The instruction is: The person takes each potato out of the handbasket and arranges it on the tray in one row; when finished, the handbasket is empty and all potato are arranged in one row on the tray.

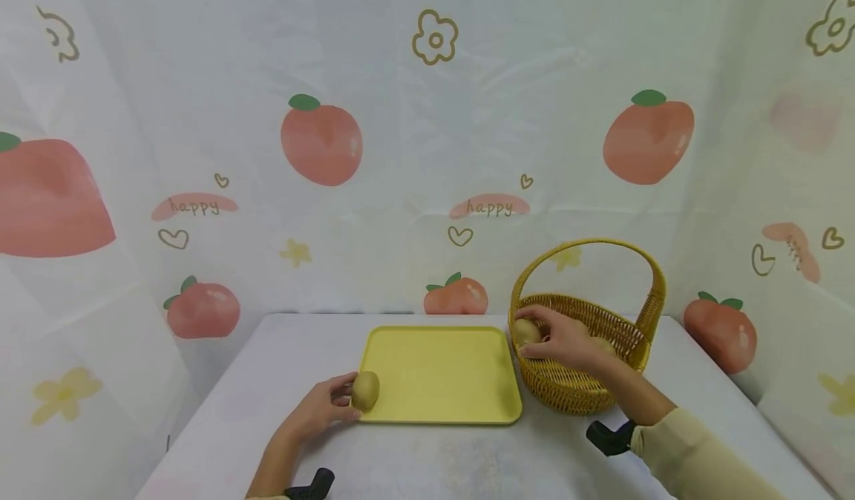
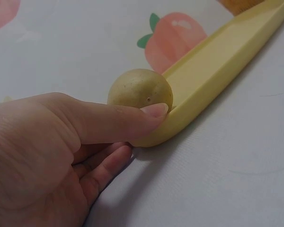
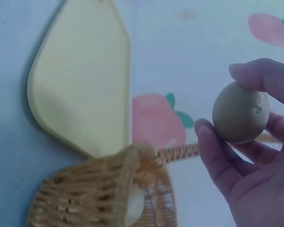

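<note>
Head view: left hand [image 1: 323, 407] pinches one potato [image 1: 365, 391] at the tray [image 1: 441, 375] near-left corner; right hand [image 1: 568, 341] pinches another potato [image 1: 525, 331] by the basket [image 1: 568, 399] left rim; handling appears unfinished.

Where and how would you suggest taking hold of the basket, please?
Probably best by the top of its handle, coming from above: it is slim and arches high over the basket, with its upper side uncovered.
</note>
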Available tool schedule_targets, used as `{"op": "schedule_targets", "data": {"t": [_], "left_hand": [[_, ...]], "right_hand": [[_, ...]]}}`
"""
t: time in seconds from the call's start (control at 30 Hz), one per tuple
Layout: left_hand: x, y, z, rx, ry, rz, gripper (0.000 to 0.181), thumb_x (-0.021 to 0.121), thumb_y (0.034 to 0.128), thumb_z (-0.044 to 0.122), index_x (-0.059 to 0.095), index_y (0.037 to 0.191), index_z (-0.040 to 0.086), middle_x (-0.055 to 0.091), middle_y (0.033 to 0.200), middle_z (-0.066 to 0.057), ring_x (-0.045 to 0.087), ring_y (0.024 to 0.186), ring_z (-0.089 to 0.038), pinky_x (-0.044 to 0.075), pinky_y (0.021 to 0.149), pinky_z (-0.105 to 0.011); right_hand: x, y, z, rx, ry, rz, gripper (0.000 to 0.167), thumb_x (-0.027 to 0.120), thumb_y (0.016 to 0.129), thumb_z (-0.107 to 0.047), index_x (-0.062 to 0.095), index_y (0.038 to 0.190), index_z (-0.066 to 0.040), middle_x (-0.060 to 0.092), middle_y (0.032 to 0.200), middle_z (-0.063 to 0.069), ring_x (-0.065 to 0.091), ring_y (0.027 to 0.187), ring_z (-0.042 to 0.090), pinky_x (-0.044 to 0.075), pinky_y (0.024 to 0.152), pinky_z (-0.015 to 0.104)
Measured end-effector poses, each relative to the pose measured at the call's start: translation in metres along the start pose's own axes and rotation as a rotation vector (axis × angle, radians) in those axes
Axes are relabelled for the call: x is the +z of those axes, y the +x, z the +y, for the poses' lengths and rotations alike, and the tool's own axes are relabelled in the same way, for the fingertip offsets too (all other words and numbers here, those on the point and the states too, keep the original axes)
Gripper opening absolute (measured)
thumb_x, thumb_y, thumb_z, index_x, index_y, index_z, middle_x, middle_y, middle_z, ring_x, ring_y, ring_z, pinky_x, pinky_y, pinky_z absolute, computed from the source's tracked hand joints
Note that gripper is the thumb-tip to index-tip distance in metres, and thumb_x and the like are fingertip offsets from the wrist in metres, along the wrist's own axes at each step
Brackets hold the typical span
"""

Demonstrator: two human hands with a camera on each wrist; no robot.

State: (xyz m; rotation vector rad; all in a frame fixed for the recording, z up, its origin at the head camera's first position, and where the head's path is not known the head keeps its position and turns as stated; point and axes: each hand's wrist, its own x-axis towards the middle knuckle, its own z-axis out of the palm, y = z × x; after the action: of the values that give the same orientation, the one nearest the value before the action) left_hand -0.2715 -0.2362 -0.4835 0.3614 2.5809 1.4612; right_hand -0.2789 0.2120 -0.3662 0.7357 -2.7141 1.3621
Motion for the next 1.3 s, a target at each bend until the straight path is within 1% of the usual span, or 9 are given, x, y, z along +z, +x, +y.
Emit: {"op": "schedule_targets", "data": {"t": [0.1, 0.2, 0.4, 0.53, 0.67, 0.87, 0.97, 1.13, 1.3], "left_hand": [[0.0, 0.0, 0.0, 0.003, 0.003, 0.0, 0.079, 0.083, 0.0746, 0.009, 0.042, 0.139, -0.012, 0.058, 0.125, -0.026, 0.06, 0.11, -0.036, 0.051, 0.093, -0.044], [0.001, 0.0, -0.001, 0.005, 0.004, 0.005, 0.079, 0.083, 0.0745, 0.009, 0.042, 0.139, -0.012, 0.057, 0.126, -0.026, 0.06, 0.11, -0.037, 0.051, 0.093, -0.045], [0.002, 0.001, -0.003, 0.005, 0.0, 0.008, 0.08, 0.084, 0.0743, 0.009, 0.042, 0.139, -0.012, 0.057, 0.126, -0.026, 0.06, 0.11, -0.037, 0.051, 0.093, -0.045], [0.001, 0.001, -0.003, 0.027, -0.003, -0.004, 0.08, 0.083, 0.0746, 0.009, 0.042, 0.139, -0.013, 0.057, 0.126, -0.027, 0.06, 0.111, -0.038, 0.051, 0.093, -0.045], [0.0, 0.001, -0.004, 0.029, -0.005, -0.006, 0.081, 0.084, 0.0744, 0.01, 0.041, 0.139, -0.013, 0.056, 0.126, -0.028, 0.059, 0.111, -0.039, 0.05, 0.094, -0.045], [0.0, 0.002, -0.005, 0.004, -0.007, 0.001, 0.082, 0.084, 0.0736, 0.011, 0.042, 0.14, -0.011, 0.056, 0.127, -0.027, 0.059, 0.112, -0.038, 0.05, 0.095, -0.045], [-0.001, 0.001, -0.005, 0.012, -0.013, 0.0, 0.081, 0.084, 0.0739, 0.01, 0.041, 0.139, -0.012, 0.056, 0.127, -0.027, 0.059, 0.112, -0.039, 0.05, 0.095, -0.045], [0.0, 0.001, -0.004, 0.032, -0.027, -0.014, 0.08, 0.083, 0.0746, 0.007, 0.04, 0.139, -0.014, 0.055, 0.127, -0.029, 0.059, 0.112, -0.04, 0.05, 0.095, -0.045], [0.0, 0.001, -0.003, 0.012, -0.01, 0.001, 0.079, 0.083, 0.0739, 0.008, 0.042, 0.139, -0.012, 0.056, 0.127, -0.027, 0.059, 0.112, -0.038, 0.05, 0.095, -0.046]], "right_hand": [[0.006, 0.004, -0.003, -0.045, 0.02, -0.016, 0.052, 0.077, 0.081, -0.012, 0.056, 0.127, -0.002, 0.058, 0.113, 0.016, 0.06, 0.084, 0.022, 0.054, 0.064, 0.03], [0.013, 0.009, -0.004, -0.072, 0.0, -0.026, 0.05, 0.077, 0.082, -0.015, 0.057, 0.127, -0.005, 0.058, 0.118, 0.015, 0.061, 0.086, 0.021, 0.055, 0.067, 0.029], [0.03, 0.02, -0.008, -0.087, -0.047, -0.055, 0.051, 0.078, 0.08, -0.016, 0.058, 0.126, -0.008, 0.059, 0.107, 0.008, 0.061, 0.075, 0.017, 0.053, 0.061, 0.028], [0.043, 0.028, -0.013, -0.086, -0.051, -0.072, 0.048, 0.078, 0.079, -0.013, 0.059, 0.123, -0.006, 0.058, 0.108, 0.008, 0.057, 0.069, 0.015, 0.051, 0.057, 0.027], [0.062, 0.037, -0.014, -0.095, -0.081, -0.099, 0.046, 0.078, 0.078, -0.012, 0.059, 0.12, -0.007, 0.059, 0.109, 0.006, 0.055, 0.069, 0.013, 0.05, 0.059, 0.026], [0.098, 0.048, -0.015, -0.152, -0.18, -0.137, 0.047, 0.079, 0.074, -0.013, 0.061, 0.118, -0.006, 0.06, 0.109, 0.001, 0.053, 0.079, 0.013, 0.048, 0.066, 0.026], [0.115, 0.053, -0.016, -0.139, -0.186, -0.153, 0.048, 0.079, 0.074, -0.012, 0.061, 0.118, -0.005, 0.06, 0.107, 0.001, 0.053, 0.083, 0.015, 0.048, 0.066, 0.028], [0.142, 0.059, -0.012, -0.094, -0.197, -0.177, 0.047, 0.079, 0.074, -0.013, 0.063, 0.117, -0.006, 0.06, 0.102, -0.001, 0.053, 0.084, 0.015, 0.047, 0.067, 0.028], [0.167, 0.065, -0.01, -0.054, -0.196, -0.19, 0.045, 0.08, 0.072, -0.014, 0.065, 0.114, -0.01, 0.061, 0.1, -0.004, 0.053, 0.084, 0.012, 0.046, 0.07, 0.026]]}}
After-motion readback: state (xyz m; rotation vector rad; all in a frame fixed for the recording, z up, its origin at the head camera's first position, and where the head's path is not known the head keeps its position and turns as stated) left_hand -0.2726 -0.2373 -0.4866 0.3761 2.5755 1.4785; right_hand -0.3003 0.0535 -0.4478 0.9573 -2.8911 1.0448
